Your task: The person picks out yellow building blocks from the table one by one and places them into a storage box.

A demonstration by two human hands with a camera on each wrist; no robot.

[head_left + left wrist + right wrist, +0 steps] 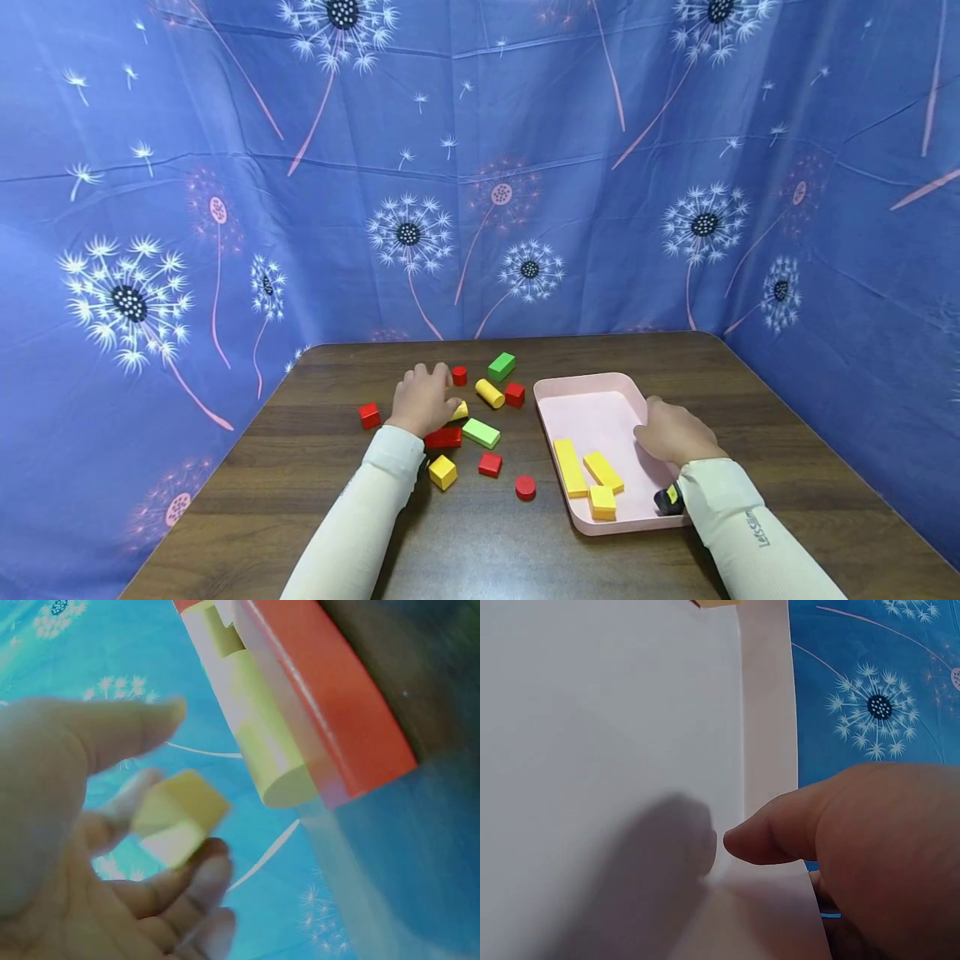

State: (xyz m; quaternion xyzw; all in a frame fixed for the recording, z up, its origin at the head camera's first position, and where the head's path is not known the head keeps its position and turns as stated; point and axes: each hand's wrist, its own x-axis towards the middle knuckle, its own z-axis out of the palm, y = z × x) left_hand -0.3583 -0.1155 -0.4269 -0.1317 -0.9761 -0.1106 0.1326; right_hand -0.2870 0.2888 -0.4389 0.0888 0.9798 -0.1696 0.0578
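Observation:
In the head view my left hand point(422, 402) is over the loose blocks at the left. Its fingers hold a small yellow block point(180, 817) in the left wrist view, with the thumb apart from it. Close by lie a yellow cylinder point(274, 757) and a long red block point(337, 697), partly covered by the hand in the head view. My right hand point(678, 433) grips the right wall of a pink tray point(592, 385). In the right wrist view the thumb point(780, 829) is inside the wall and other fingers are outside, mostly hidden.
Inside the tray lie two long yellow blocks point(570, 468) and a yellow cube point(602, 503). Around the left hand are green blocks point(502, 367), red blocks point(514, 394), a yellow cube point(442, 472) and a red disc point(526, 487). Patterned blue cloth point(465, 100) surrounds the wooden table point(300, 500).

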